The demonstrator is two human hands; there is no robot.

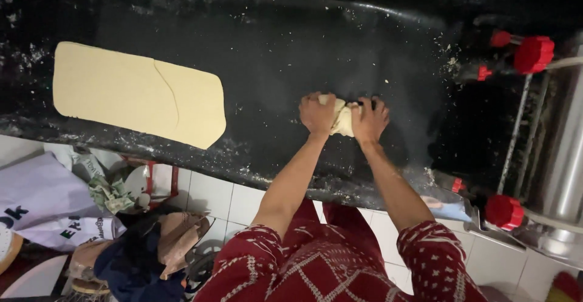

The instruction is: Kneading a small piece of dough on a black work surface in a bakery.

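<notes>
On a floured black counter [273, 53], your two hands press a lump of dough [344, 120]

Your left hand [317, 114] lies curled over the dough's left end and your right hand [370, 120] over its right end, fingers of both bent down and held close together on the pale lump, which shows only in the gap between them; it sits mid-counter, nearer the front edge. Well apart to the left lies a flat rolled sheet [138, 92], cream-coloured, with a crack running down it. At the right edge stands a metal roller machine [562, 156] with red knobs [534, 54]. Your sleeves [425, 259] are red with a white pattern. Below the counter, white tiles [228, 202], a bag [42, 199] and a heap of clutter [139, 247]
</notes>
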